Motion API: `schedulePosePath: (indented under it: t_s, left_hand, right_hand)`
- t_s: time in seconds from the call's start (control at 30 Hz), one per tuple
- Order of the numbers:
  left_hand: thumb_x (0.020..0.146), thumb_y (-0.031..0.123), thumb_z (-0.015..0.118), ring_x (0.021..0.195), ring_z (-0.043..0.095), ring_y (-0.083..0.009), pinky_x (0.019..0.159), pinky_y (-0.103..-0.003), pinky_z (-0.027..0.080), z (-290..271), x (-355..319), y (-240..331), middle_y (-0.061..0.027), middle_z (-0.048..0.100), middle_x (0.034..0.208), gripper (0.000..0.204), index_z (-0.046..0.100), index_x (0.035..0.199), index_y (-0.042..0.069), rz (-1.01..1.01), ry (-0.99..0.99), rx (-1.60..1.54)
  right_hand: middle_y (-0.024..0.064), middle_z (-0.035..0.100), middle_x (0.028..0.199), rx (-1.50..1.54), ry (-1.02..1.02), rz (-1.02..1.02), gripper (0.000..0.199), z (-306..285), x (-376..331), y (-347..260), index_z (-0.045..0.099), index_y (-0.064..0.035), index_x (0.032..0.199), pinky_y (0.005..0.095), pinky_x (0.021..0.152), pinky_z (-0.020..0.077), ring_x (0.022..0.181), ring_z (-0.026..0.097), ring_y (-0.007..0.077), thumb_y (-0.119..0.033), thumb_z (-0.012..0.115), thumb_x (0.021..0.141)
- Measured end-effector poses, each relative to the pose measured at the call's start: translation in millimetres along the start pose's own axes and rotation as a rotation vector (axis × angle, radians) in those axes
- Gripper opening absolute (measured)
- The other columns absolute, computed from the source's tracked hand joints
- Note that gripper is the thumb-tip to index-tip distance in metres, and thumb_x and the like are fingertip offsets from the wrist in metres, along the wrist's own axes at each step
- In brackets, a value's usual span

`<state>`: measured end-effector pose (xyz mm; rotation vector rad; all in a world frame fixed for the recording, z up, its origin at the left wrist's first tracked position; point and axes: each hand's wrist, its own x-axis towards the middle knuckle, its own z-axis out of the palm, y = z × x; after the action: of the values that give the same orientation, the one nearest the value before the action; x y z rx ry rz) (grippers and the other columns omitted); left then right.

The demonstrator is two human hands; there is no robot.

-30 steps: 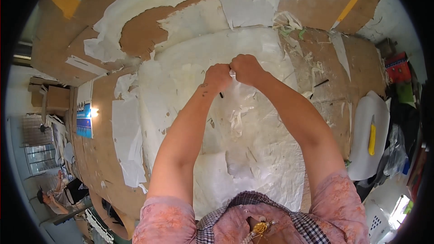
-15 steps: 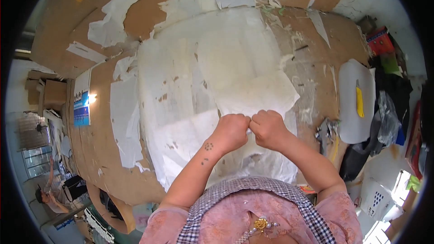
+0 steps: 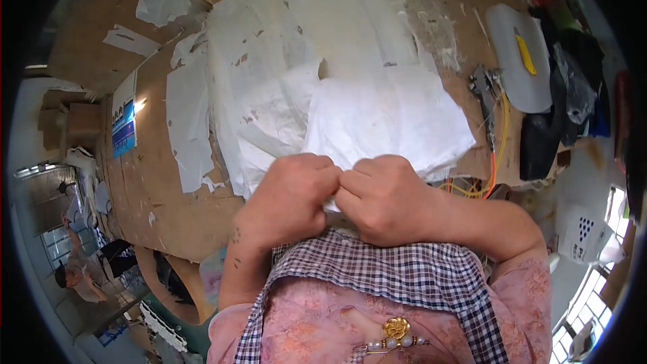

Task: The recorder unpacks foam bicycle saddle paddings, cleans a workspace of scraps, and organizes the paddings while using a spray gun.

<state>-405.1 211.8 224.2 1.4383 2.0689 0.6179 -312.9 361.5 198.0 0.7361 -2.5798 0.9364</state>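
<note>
We have pulled the white sheet [image 3: 391, 118] back close to our chest. Both hands, left hand [image 3: 293, 195] and right hand [image 3: 387, 199], are closed tight on its near edge; the rest lies on the brown surface [image 3: 135, 182].

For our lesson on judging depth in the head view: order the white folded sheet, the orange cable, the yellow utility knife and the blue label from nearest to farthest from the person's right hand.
1. White folded sheet: touching the right hand, just beyond it.
2. Orange cable: to the right.
3. Yellow utility knife: far upper right, on a grey board.
4. Blue label: far left.
</note>
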Motion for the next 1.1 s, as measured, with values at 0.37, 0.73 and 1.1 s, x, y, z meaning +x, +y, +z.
schedulePosePath:
  t_s: [0.37, 0.73, 1.1]
  left_hand:
    - [0.064, 0.054, 0.068, 0.103, 0.056, -0.0317, 0.092, -0.038, 0.041, 10, 87, -255, -0.018, 0.059, 0.112, 0.078, 0.053, 0.117, -0.001, -0.409, 0.286, 0.08]
    - [0.055, 0.066, 0.068, 0.096, 0.06, -0.0303, 0.083, -0.036, 0.047, 47, 135, -279, -0.0173, 0.064, 0.099, 0.079, 0.064, 0.098, -0.001, -0.573, -0.061, 0.151]
    - [0.083, 0.038, 0.054, 0.073, 0.06, -0.034, 0.069, -0.041, 0.047, 88, 99, -251, -0.0164, 0.062, 0.076, 0.039, 0.067, 0.071, 0.003, -0.519, 0.497, 0.406]
  right_hand:
    - [0.0136, 0.054, 0.075, 0.242, -0.217, 0.337, 0.011, 120, -60, 21, 0.052, -0.0022, 0.071, 0.0436, 0.065, 0.0458, 0.076, 0.055, 0.0342, -0.004, 0.055, 0.06]
    - [0.0145, 0.056, 0.112, -0.151, 0.357, 0.627, 0.034, 60, -79, 171, 0.057, -0.0067, 0.108, 0.038, 0.093, 0.0379, 0.107, 0.048, 0.0319, -0.019, 0.062, 0.077]
    - [0.0099, 0.035, 0.14, -0.626, 0.153, 0.717, 0.049, 152, -102, 234, 0.043, -0.0118, 0.13, 0.0497, 0.106, 0.0167, 0.131, 0.025, 0.0331, -0.031, 0.048, 0.085]
